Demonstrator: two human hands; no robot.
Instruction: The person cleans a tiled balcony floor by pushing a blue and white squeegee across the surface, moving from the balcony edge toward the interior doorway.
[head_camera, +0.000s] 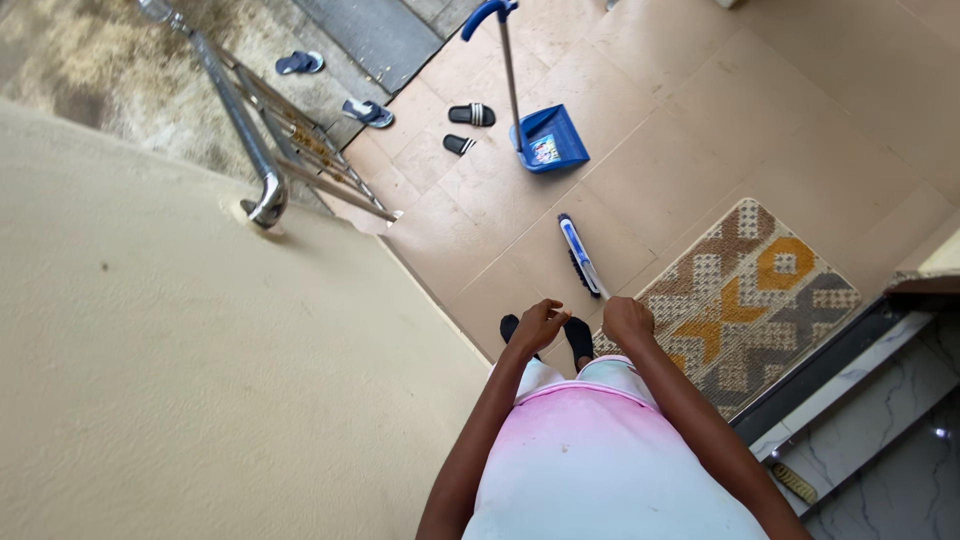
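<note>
I look straight down at my own body and the tiled floor. My right hand (627, 321) is closed around the top of a broom handle; the blue and white broom head (577, 254) rests on the tiles just ahead of my feet. My left hand (538, 325) hovers beside it with fingers loosely curled, holding nothing. A blue dustpan (550, 138) with a long upright handle stands farther ahead on the tiles.
A patterned doormat (755, 291) lies to my right by a marble door threshold (850, 375). A cream wall (180, 350) fills the left. A metal railing (262, 130) runs beyond it. Black slippers (471, 115) and blue slippers (368, 112) lie near the step.
</note>
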